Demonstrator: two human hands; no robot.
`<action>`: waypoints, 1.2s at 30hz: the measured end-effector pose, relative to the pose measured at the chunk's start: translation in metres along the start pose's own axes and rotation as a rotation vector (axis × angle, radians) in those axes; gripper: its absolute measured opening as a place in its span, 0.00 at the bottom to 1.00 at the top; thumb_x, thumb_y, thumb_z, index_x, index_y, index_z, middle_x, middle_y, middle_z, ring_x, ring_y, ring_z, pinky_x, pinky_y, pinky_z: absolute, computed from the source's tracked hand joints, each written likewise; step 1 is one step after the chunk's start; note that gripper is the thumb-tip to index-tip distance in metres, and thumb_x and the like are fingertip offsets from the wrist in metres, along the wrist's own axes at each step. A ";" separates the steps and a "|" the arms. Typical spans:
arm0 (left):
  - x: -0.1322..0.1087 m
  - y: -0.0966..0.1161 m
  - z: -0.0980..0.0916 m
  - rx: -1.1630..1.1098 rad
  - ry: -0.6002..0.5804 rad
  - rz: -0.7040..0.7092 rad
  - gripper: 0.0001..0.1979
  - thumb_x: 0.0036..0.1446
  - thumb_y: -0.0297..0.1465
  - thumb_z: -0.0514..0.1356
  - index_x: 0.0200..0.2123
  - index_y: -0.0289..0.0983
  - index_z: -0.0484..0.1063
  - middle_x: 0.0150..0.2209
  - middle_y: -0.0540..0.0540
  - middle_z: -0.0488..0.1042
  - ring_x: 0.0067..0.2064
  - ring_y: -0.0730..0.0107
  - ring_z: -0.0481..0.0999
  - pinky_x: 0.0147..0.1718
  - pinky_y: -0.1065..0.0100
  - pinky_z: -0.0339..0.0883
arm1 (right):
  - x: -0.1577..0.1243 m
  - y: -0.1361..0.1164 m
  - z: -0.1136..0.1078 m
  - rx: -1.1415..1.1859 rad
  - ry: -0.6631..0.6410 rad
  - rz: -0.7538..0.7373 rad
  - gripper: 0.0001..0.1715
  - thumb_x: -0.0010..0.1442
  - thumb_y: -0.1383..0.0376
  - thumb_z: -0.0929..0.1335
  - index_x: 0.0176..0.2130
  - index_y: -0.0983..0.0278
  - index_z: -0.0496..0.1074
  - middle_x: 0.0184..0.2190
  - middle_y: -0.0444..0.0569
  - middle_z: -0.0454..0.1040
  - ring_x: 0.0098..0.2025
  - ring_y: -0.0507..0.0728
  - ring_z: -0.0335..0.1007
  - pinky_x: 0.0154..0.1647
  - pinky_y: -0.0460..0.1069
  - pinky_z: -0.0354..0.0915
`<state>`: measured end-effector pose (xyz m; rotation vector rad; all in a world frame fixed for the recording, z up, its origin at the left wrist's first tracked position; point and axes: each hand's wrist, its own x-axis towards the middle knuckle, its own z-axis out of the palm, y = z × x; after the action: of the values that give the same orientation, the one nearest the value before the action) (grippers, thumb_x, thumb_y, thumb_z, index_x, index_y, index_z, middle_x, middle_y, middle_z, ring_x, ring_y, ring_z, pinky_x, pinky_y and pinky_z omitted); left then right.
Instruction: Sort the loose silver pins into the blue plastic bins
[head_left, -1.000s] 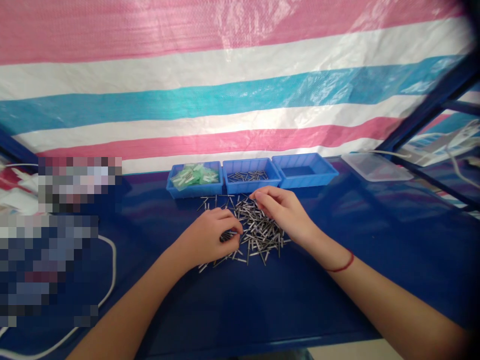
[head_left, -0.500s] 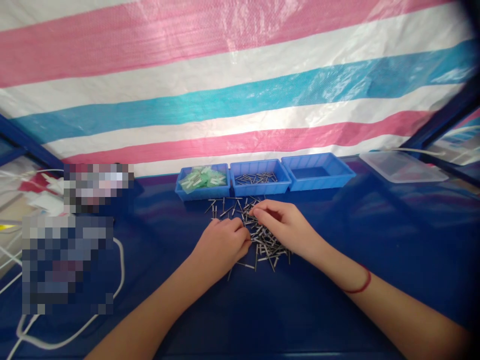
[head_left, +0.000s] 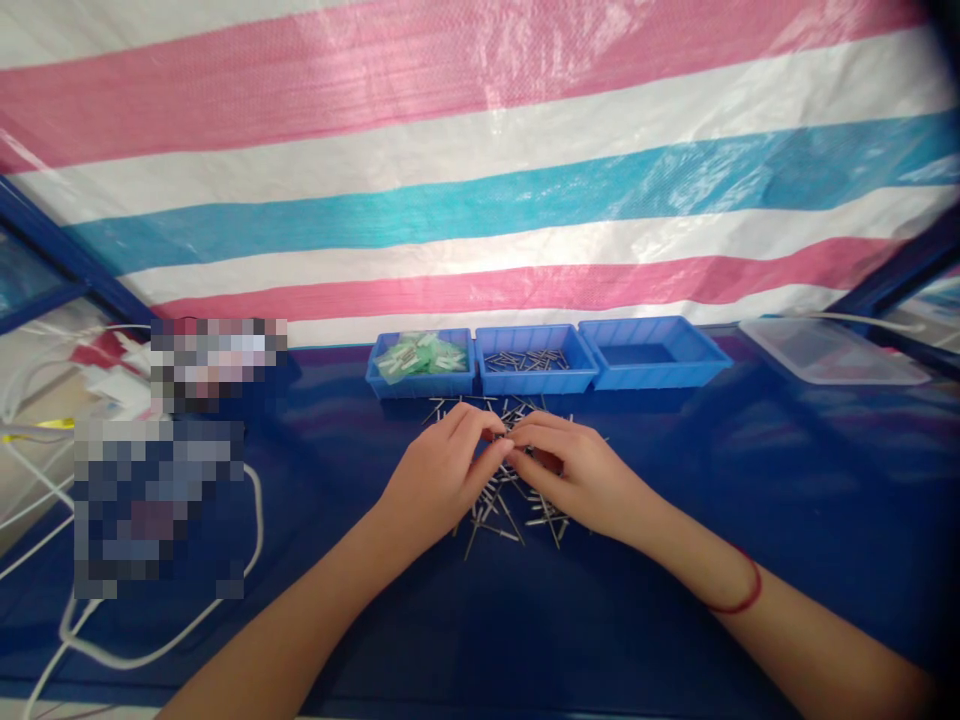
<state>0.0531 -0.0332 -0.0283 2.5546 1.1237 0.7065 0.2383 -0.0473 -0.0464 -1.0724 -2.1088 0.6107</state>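
Hands (head_left: 442, 478) touching atop pins (head_left: 491, 520)

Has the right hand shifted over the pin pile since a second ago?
Yes: the right hand has pulled back from the middle blue tray, nearer the left hand.

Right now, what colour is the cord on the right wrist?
Red; the cord shows best in the head view.

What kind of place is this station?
Likely a makeshift hand-sorting workbench: a heap of small metal pins on a dark blue tabletop, three blue plastic trays in a row behind, and a pink-white-blue striped woven tarp as the back wall.
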 end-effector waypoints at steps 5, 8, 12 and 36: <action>0.000 -0.002 0.003 -0.185 0.038 -0.109 0.08 0.63 0.35 0.53 0.37 0.38 0.69 0.35 0.48 0.73 0.35 0.70 0.72 0.37 0.69 0.66 | 0.000 -0.003 0.001 0.039 0.042 0.043 0.12 0.63 0.63 0.62 0.32 0.63 0.72 0.30 0.48 0.71 0.30 0.52 0.64 0.31 0.48 0.60; 0.001 -0.002 0.002 -0.235 0.069 -0.123 0.07 0.63 0.34 0.54 0.38 0.38 0.70 0.35 0.48 0.73 0.36 0.70 0.72 0.38 0.68 0.66 | 0.000 -0.002 0.003 0.120 0.062 0.147 0.11 0.63 0.61 0.63 0.36 0.63 0.73 0.31 0.49 0.72 0.30 0.53 0.65 0.29 0.48 0.60; 0.001 0.000 0.001 -0.260 0.098 -0.096 0.07 0.63 0.32 0.54 0.39 0.38 0.70 0.37 0.48 0.73 0.36 0.71 0.72 0.38 0.69 0.66 | 0.000 0.001 0.005 0.256 0.073 0.249 0.13 0.62 0.58 0.63 0.35 0.63 0.73 0.33 0.48 0.74 0.30 0.53 0.66 0.29 0.48 0.61; 0.004 -0.009 0.006 -0.330 -0.063 -0.002 0.11 0.65 0.30 0.50 0.37 0.37 0.71 0.38 0.45 0.72 0.41 0.69 0.72 0.43 0.69 0.65 | -0.005 -0.003 0.010 0.420 0.260 0.200 0.07 0.56 0.60 0.69 0.34 0.62 0.71 0.32 0.47 0.71 0.26 0.49 0.62 0.25 0.47 0.60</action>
<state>0.0525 -0.0242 -0.0358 2.2804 0.9039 0.7378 0.2310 -0.0539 -0.0527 -1.0587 -1.5720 0.9096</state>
